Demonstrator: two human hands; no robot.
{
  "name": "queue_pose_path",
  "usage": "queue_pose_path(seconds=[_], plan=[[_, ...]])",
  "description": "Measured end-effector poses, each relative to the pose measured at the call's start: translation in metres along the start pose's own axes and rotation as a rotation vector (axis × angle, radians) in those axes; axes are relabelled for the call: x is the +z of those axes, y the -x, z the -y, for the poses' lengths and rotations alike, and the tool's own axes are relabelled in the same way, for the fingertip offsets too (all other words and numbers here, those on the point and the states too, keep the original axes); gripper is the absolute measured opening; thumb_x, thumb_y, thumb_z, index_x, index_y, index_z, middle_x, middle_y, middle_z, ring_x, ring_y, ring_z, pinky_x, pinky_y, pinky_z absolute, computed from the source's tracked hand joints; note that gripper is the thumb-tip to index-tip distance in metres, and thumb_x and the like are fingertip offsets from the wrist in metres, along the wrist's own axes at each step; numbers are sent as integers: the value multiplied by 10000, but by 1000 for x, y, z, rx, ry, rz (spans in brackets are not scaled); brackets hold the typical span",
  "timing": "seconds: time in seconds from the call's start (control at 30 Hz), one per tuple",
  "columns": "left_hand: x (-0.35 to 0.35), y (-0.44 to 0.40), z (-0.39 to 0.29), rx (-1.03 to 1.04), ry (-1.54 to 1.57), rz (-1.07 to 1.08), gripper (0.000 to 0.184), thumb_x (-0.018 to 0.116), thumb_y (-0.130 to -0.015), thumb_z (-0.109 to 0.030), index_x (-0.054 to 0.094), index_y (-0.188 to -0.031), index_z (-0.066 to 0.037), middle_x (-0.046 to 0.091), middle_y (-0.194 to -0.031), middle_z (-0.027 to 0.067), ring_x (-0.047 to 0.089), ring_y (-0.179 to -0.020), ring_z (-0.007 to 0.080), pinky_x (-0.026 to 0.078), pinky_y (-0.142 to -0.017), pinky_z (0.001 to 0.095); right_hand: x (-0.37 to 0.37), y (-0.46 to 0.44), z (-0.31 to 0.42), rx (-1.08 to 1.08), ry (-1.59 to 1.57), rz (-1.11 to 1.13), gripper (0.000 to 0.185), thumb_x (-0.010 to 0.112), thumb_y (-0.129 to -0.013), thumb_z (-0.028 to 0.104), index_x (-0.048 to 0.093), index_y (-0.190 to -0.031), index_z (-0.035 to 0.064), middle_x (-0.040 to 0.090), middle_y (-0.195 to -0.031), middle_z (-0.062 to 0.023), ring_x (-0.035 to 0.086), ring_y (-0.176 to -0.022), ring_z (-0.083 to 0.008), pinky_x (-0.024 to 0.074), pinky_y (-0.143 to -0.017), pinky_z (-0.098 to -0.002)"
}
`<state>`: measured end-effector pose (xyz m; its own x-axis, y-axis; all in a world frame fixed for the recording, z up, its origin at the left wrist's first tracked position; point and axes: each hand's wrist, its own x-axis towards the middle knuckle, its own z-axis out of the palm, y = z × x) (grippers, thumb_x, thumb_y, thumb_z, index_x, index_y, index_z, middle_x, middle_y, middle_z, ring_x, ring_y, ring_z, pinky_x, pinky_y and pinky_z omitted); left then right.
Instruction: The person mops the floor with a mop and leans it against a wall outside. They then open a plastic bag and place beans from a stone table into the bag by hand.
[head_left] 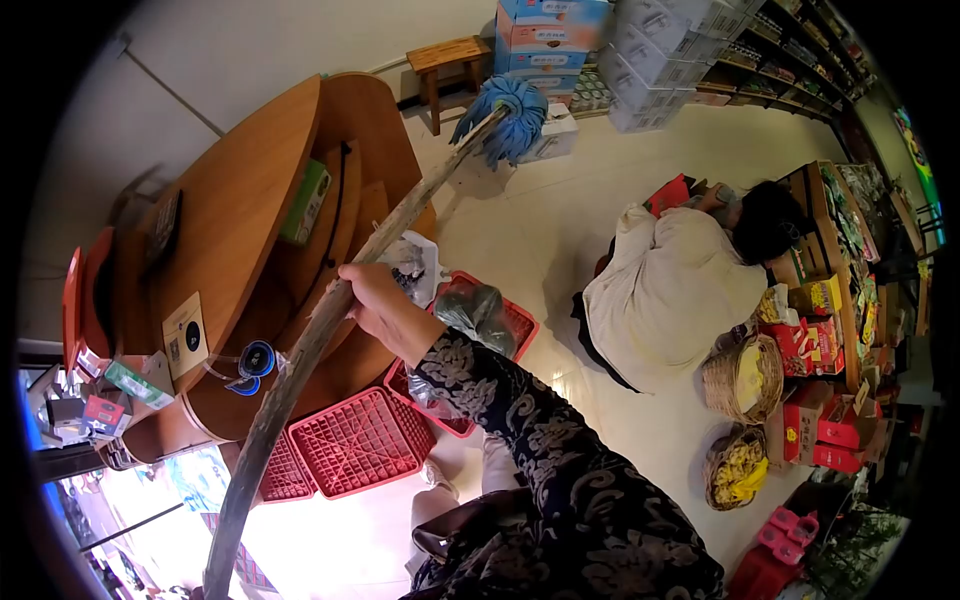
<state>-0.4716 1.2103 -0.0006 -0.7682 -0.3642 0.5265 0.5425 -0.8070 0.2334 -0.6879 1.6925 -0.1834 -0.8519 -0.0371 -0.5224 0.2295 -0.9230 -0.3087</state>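
My right hand [370,305] is closed around the long, rough wooden handle of a mop [385,235]. The sleeve on this arm is dark with a grey floral pattern. Blue strands on the mop head [512,118] point away from me, near a wooden stool. From there the handle slants down to the lower left edge of the view, passing in front of the wooden desk [225,230]. My left hand is not in view. Just beyond my right wrist, a bag [475,315] lies on a red crate.
Red plastic crates [355,440] stand beside the desk. A person in a white top [670,290] bends toward goods at the right. Baskets [742,378] and red boxes [808,425] line that side. Stacked cartons [545,40] and a wooden stool [447,58] stand at the back.
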Motion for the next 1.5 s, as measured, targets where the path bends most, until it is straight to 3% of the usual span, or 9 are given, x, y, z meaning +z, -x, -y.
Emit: queue_pose_path(seconds=[0.37,0.43,0.5,0.63,0.73,1.07,1.13,1.3,1.5], plan=[[66,106,321,-413,-923,542,304,328,-838,-192,307,-549,-98,286,-503,22,381,-515,157,367,-616,332,-235,-182,51,21,-164,-358,108,409,-788,65,436,-882,17,488,-700,-116,516,-591,-262,458,-526,-398],[73,129,332,-202,-945,322,257,360,-792,-162,339,-552,-72,327,-526,51,411,-537,202,398,-657,363,-249,-189,56,62,-254,-269,123,421,-795,71,426,-907,19,489,-700,-119,517,-584,-262,456,-520,-393],[105,110,359,-159,-1024,447,392,447,-761,-99,260,-420,-151,408,-412,1,373,-340,109,368,-365,276,-259,-185,49,73,-266,-241,138,414,-800,88,408,-908,3,486,-699,-134,511,-580,-266,456,-523,-392],[128,106,349,-126,-914,421,304,413,-762,-172,258,-501,-180,281,-421,-34,296,-350,119,257,-365,272,-236,-182,40,31,-226,-231,139,406,-809,94,387,-893,-15,486,-711,-161,508,-594,-272,461,-538,-406],[158,106,311,19,-1952,403,287,422,-765,-175,320,-496,-181,346,-425,-52,322,-345,107,262,-363,278,-205,-145,33,82,-294,-241,123,442,-802,64,394,-901,8,482,-731,-154,514,-616,-266,467,-541,-407],[162,-14,236,368,-1324,445,230,381,-755,-142,356,-546,-50,332,-533,65,398,-532,233,407,-674,383,-180,-49,-22,188,-206,-240,239,497,-792,47,378,-995,3,488,-877,-147,563,-698,-295,490,-568,-508],[194,-18,292,404,-1509,42,241,386,-768,-160,384,-559,-41,312,-542,50,384,-560,174,394,-694,327,-164,-26,-17,164,-309,-248,261,526,-783,52,377,-993,6,495,-894,-149,569,-725,-303,499,-596,-501],[139,-72,308,-256,-1143,232,330,342,-899,-237,413,-630,-59,350,-620,38,424,-669,178,367,-808,347,-185,-53,-22,45,-689,-237,272,571,-756,60,385,-947,8,505,-907,-147,544,-835,-321,489,-749,-509],[115,-117,314,-106,-1164,184,297,399,-877,-193,533,-745,37,538,-742,127,566,-810,258,446,-847,378,-192,-82,-18,43,-1000,-218,70,499,-710,-21,450,-759,-15,517,-713,-155,521,-682,-311,468,-715,-450]])
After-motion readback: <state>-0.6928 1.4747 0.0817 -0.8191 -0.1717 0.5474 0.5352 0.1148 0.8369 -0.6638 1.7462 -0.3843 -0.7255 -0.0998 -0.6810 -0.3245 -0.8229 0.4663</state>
